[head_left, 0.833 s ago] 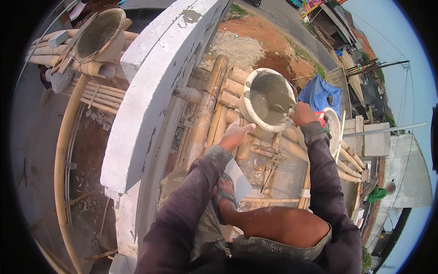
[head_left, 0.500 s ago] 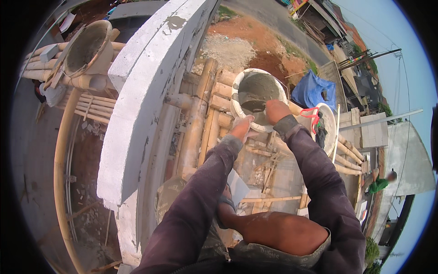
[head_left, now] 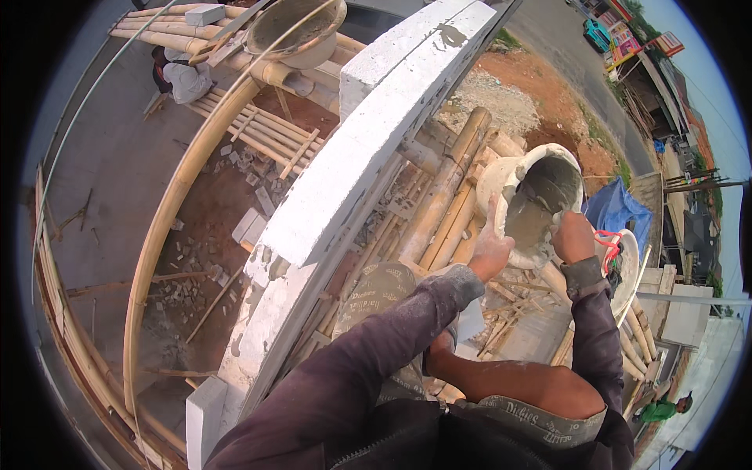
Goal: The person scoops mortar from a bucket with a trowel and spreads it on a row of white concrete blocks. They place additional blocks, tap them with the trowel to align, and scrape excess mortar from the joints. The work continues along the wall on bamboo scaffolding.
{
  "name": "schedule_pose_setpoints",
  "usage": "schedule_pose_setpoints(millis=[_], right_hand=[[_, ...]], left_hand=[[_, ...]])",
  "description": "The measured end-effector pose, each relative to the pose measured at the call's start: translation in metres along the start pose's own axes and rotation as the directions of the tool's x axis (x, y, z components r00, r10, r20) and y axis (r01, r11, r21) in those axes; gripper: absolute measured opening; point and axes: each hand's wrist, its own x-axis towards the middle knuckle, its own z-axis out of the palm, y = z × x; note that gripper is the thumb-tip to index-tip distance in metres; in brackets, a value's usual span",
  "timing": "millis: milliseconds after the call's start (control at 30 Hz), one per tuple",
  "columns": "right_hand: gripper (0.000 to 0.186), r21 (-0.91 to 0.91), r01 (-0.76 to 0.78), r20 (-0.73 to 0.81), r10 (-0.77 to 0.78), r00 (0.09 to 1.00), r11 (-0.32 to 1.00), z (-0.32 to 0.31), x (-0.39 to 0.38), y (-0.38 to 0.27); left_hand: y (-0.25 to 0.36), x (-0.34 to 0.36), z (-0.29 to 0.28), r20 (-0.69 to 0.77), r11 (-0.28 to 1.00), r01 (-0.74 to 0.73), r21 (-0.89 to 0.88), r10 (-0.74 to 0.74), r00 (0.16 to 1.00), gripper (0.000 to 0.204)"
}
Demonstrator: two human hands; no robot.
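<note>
Tilting over the bamboo scaffold poles (head_left: pixel 439 204), a white bucket (head_left: pixel 501 176) of grey mortar is gripped by both hands: the left hand (head_left: pixel 491 252) clasps its near rim, the right hand (head_left: pixel 573 237) its right edge, beside the white block wall (head_left: pixel 352 157)

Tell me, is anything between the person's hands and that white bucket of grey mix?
Nothing visible is. The left hand lies on the tilted white bucket at its near rim, and the right hand grips the rim on the other side. Bamboo poles lie beneath and beside it, not between.
</note>
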Motion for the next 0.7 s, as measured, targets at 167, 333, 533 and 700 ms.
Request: schedule_pose_setpoints(millis=[167, 333, 533, 700], right_hand=[[0.029, -0.003, 0.182, -0.125, -0.181, 0.976, 0.983, 0.002, -0.021, -0.051], [0.029, -0.039, 0.347, 0.280, -0.323, 0.904, 0.937, -0.026, -0.034, -0.058], [0.031, -0.099, 0.162, 0.003, -0.163, 0.987, 0.982, -0.009, -0.011, -0.038], [0.030, 0.029, 0.186, 0.080, -0.188, 0.979, 0.982, 0.003, -0.013, -0.046]], left_hand=[[0.007, -0.031, -0.026, 0.030, 0.998, 0.019, 0.064, -0.021, 0.999, 0.103], [-0.007, -0.039, -0.034, -0.158, 0.997, -0.077, 0.033, 0.081, 0.984, 0.104], [-0.006, -0.028, -0.034, -0.083, 0.994, 0.100, -0.048, -0.104, 0.991, 0.104], [-0.001, -0.026, -0.035, -0.115, 0.999, -0.039, 0.005, 0.040, 0.993, 0.102]])
